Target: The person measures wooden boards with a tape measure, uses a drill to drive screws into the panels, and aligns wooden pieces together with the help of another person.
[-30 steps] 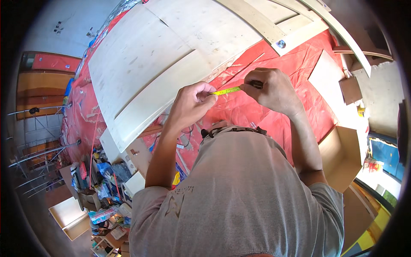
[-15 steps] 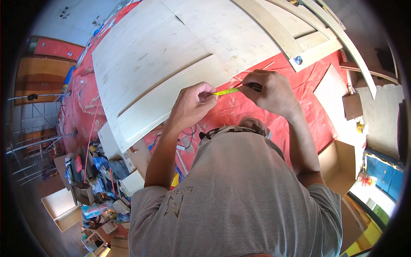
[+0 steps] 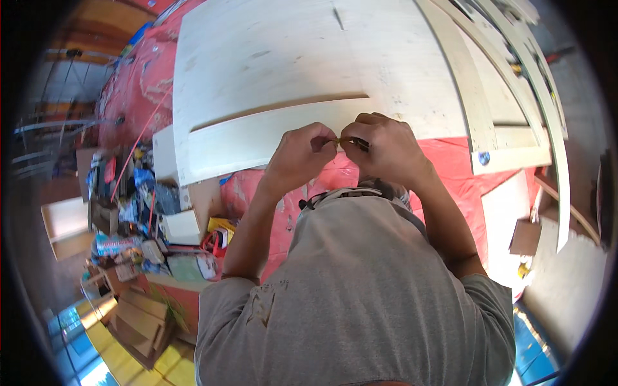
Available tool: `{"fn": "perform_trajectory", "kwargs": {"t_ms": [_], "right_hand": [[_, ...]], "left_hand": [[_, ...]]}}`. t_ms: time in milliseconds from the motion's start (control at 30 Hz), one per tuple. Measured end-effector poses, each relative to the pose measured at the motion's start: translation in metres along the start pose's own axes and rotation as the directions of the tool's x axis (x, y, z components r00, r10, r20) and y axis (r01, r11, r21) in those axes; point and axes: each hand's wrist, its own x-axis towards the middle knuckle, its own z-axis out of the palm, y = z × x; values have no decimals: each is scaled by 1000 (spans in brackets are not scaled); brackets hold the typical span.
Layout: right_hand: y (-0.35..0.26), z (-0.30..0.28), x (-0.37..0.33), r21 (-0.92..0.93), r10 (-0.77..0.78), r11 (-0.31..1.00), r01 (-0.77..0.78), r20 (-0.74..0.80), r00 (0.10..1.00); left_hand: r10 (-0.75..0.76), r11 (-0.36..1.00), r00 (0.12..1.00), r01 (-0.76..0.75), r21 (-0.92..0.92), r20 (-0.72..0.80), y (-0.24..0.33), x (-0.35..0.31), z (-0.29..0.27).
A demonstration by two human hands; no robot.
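Observation:
Both hands meet in front of my chest, above the near edge of a pale wooden panel. My right hand is closed around a small dark tape measure, mostly hidden by the fingers. Between the hands, a very short piece of its yellow blade shows. The fingertips of my left hand pinch the blade's end. Beneath and beyond them, a narrow pale board lies along the near side of the large panel.
Red sheeting spreads under the panel. A pale wooden frame and long strips lie at the right. Cluttered tools, bags and boxes fill the left, near a white board. A cardboard piece lies lower left.
My hands have come closer together, and the exposed yellow blade is much shorter. The whole view has turned, with the panel and frame shifting rightward.

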Motion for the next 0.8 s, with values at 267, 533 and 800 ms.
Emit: {"fn": "perform_trajectory", "kwargs": {"t_ms": [267,533,800], "right_hand": [[57,-45,85,28,-232,973,230,100,968],[75,-45,155,8,-586,810,587,54,808],[45,-29,168,122,-846,534,837,70,529]], "left_hand": [[-208,967,965,177,-184,-162,29,41,-22],[-379,846,840,144,-513,-389,47,48,-10],[-563,707,613,9,-707,-555,61,-2,30]]}}
